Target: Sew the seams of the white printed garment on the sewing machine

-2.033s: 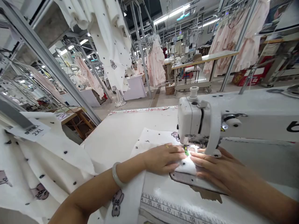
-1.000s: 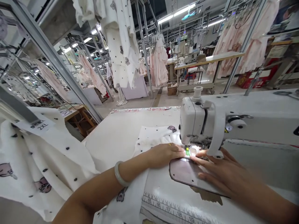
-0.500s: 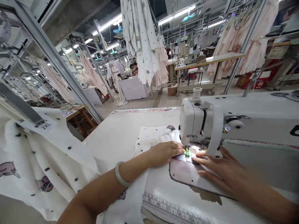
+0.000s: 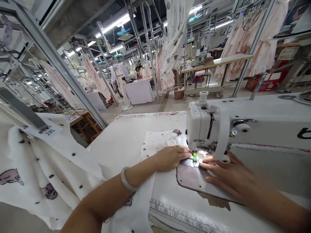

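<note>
My left hand [image 4: 171,158] is closed on white printed fabric [image 4: 155,140], its fingertips just left of the green presser foot [image 4: 195,157]. The fabric has small dark dots and spills over the table edge under my forearm. My right hand [image 4: 227,174] lies with fingers stretched out and apart, fingertips on the lit plate right of the foot. Its index finger passes by the white curved guard of the sewing machine [image 4: 200,126]. What lies under those fingertips is partly hidden. The metal needle plate [image 4: 194,178] stretches toward me from the foot.
On the left a clamp [image 4: 21,106] holds dotted white cloth [image 4: 60,168] with a 2XL tag [image 4: 46,129]. A printed ruler [image 4: 182,216] runs along the table's near edge. Beyond the table, a dotted white garment [image 4: 173,38] hangs among metal rails, and a person sits farther back.
The hanging dotted garment beyond the table has shifted right and changed shape. Both hands stay almost where they were beside the presser foot.
</note>
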A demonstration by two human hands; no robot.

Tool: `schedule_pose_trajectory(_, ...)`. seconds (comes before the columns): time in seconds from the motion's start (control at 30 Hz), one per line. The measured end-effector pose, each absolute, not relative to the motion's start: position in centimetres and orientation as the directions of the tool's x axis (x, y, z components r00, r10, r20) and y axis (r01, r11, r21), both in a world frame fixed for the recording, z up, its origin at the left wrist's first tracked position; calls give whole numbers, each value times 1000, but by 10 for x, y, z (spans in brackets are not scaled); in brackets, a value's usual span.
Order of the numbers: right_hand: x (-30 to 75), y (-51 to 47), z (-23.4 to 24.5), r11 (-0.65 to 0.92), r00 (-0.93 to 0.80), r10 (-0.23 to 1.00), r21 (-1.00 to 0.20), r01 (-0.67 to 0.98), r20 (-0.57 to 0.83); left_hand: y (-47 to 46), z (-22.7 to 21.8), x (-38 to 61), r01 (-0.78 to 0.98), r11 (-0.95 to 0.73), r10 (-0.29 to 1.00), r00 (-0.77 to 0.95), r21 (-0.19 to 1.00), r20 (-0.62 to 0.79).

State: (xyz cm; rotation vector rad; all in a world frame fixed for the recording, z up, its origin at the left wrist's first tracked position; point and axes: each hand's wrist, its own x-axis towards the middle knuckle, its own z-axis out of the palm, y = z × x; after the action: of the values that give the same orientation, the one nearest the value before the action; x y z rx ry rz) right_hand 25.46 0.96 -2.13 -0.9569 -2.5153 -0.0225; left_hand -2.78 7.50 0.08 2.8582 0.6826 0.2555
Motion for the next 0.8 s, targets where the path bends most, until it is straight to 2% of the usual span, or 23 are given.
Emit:
schedule_pose_trajectory(0.07,252,7,-20,781,-675,602,-138,609,428,85,0,-30,391,-892,424,898,227,120)
schedule_pose_trajectory(0.13,248,3,-18,803,-697,578,-144,578,424,101,2,-32,416,-878,444,893,236,74)
schedule_pose_trajectory(0.3,235,-6,-6,854,-708,491,-117,508,508,151,19,-56,672,-708,688,726,217,0)
schedule_pose_trajectory(0.43,230,-6,-1,871,-712,437,-60,488,549,145,45,-75,780,-588,797,604,213,-15)
schedule_pose_trajectory(0.53,230,-8,0,889,-715,391,-38,455,580,97,58,-67,769,-583,793,609,262,-21)
schedule_pose_trajectory(0.63,228,-15,2,921,-723,339,-54,387,602,40,52,-47,644,-632,679,728,431,-92)
schedule_pose_trajectory(0.7,226,-19,4,939,-758,312,-63,338,573,16,41,-34,622,-657,642,758,425,-116)
schedule_pose_trajectory(0.8,222,-19,5,942,-792,281,3,337,542,9,24,-23,670,-644,696,713,369,-81)
